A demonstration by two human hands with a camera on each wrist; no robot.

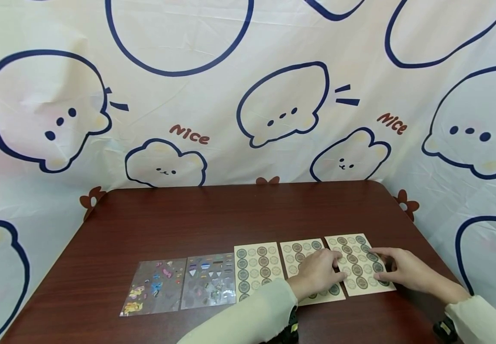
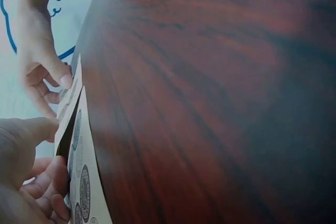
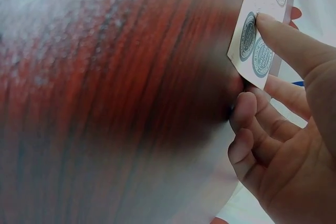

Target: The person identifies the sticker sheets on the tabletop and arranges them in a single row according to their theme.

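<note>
A cream sheet of round stickers (image 1: pixel 358 260), the rightmost in a row, lies between my two hands. My left hand (image 1: pixel 320 271) pinches its left edge, thumb on top and fingers below, as the left wrist view shows; that edge stands slightly raised. At the opposite edge, my right hand (image 1: pixel 409 271) grips with the thumb over the printed circles and other fingers underneath. Beside it, a second round-sticker sheet (image 1: pixel 291 260) is partly hidden by my left hand and forearm. A third such sheet (image 1: pixel 253 260) lies farther left, its lower part behind my sleeve.
Two clear sheets with small colourful stickers, one at the far left (image 1: pixel 153 286) and one beside it (image 1: pixel 208 282), lie on the dark reddish-brown table (image 1: pixel 239 215). A printed cartoon cloth (image 1: pixel 222 105) hangs behind and around the table.
</note>
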